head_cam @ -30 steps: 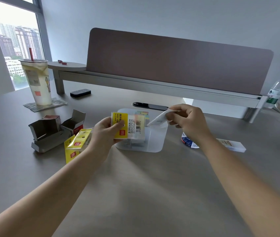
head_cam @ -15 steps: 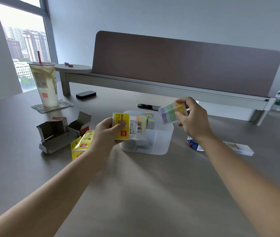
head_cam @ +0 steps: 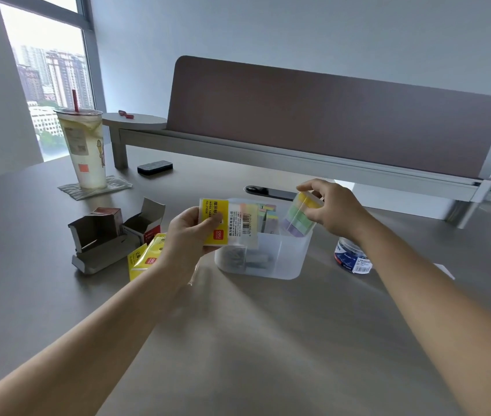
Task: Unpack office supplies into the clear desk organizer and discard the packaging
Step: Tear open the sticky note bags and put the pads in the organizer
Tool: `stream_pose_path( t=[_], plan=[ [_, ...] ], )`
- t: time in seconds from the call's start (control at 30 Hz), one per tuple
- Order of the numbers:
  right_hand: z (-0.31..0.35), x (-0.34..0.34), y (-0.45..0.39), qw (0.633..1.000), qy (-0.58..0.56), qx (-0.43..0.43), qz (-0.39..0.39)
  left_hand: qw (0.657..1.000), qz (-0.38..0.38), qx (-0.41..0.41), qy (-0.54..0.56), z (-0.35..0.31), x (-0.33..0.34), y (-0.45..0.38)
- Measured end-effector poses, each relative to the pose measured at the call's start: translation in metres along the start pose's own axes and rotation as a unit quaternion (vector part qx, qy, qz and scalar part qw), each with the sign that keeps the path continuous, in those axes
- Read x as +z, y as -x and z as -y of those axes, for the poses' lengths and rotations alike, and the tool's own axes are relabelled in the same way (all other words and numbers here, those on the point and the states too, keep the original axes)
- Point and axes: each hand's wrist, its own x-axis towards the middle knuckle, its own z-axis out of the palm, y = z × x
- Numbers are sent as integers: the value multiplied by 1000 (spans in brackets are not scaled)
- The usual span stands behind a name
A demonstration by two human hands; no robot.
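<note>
Right now the right hand (head_cam: pixel 332 210) pinches a small block of pastel index tabs (head_cam: pixel 298 216) from above, thumb on the near side and fingers over the top, and holds it tilted over the right rear part of the clear organizer (head_cam: pixel 263 259). Its lower end sits at or just inside the rim; whether it touches the wall cannot be told. The left hand (head_cam: pixel 191 235) grips the yellow and clear wrapper (head_cam: pixel 227 222) between thumb and fingers, just in front of the organizer's left side.

The tab block looks very light and fairly stiff as a stack, though the loose sheets could fan or slide if squeezed at one edge only, so a hold across both flat faces near the top suits it. The wrapper is thin film, limp and slippery, best crumpled or pinched at its printed card end. More coloured tabs (head_cam: pixel 268 210) already stand in the organizer's back section, and dark clips (head_cam: pixel 239 256) lie in its front left section.

On the counter (head_cam: pixel 238 340), opened grey boxes (head_cam: pixel 109 235) and another yellow packet (head_cam: pixel 145 259) lie to the left, and a small round tub (head_cam: pixel 353 261) stands to the right.
</note>
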Motion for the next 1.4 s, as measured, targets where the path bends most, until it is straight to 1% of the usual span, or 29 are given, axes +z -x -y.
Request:
stream_pose_path(
  t=[0.1,0.23,0.33,0.4,0.5,0.6,0.67,0.73,0.83,0.9,1.0,1.07,1.13,1.27,1.4],
  plan=[
    [0,4,0,999,-17,6,33,1000,0,0,-2,2,0,0],
    [-3,14,5,994,-78,22,77,1000,-4,-4,-4,5,-1,-2],
    [-7,18,11,989,-114,35,87,1000,-7,-3,-8,6,-1,-2],
    [-7,19,17,989,-117,35,82,1000,-10,-2,-15,6,-1,-1],
    [-7,20,27,994,-84,24,69,1000,-9,-2,-21,3,0,2],
    [-7,23,42,998,-63,5,17,999,-18,17,-46,-3,-1,10],
    [-7,29,58,998,-63,-7,-23,994,-39,46,-95,-8,-5,19],
    [-7,39,75,997,-55,-17,-45,981,-80,83,-156,-10,-12,28],
    [-5,57,97,998,-30,-18,-42,958,-139,116,-222,-8,-29,40],
    [-2,69,107,1000,-20,-8,1,946,-176,108,-249,-3,-44,40],
    [-2,82,113,994,17,21,102,930,-216,62,-290,5,-62,31],
    [-3,86,112,990,59,22,129,915,-219,34,-338,11,-66,24],
    [-4,88,110,987,85,16,134,901,-205,23,-383,18,-67,16],
    [-6,90,108,985,101,8,139,852,-170,21,-494,30,-68,3],
    [-8,91,106,986,106,-1,132,811,-139,21,-567,34,-67,-2]
  ],
)
